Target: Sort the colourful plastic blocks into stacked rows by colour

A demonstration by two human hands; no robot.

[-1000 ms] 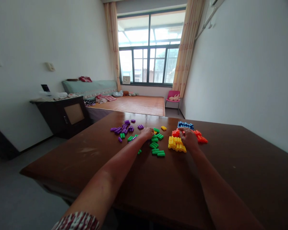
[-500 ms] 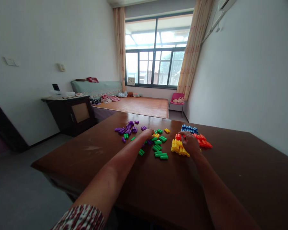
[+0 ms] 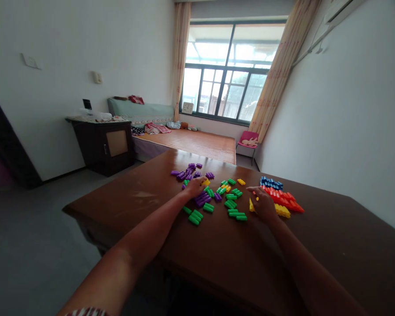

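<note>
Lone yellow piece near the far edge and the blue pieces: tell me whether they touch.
Apart. The head view shows bare brown table between the lone yellow piece and the blue pieces to its right.

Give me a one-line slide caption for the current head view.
Left hand among purple and green pieces, right hand by the yellow ones, on a brown table.

"What does the person have on?"

"A patterned sleeve (image 3: 86, 312) on the left arm (image 3: 128, 259), just showing on the near side of the bench (image 3: 210, 250)."

"Which colours?"

"Dark red and white, in short, uneven streaks. Only a strip by the cuff is in view."

"And the hands?"

"The left hand (image 3: 195, 187) and right hand (image 3: 264, 205) are bare, as is the right forearm (image 3: 298, 245) over the bench."
</note>
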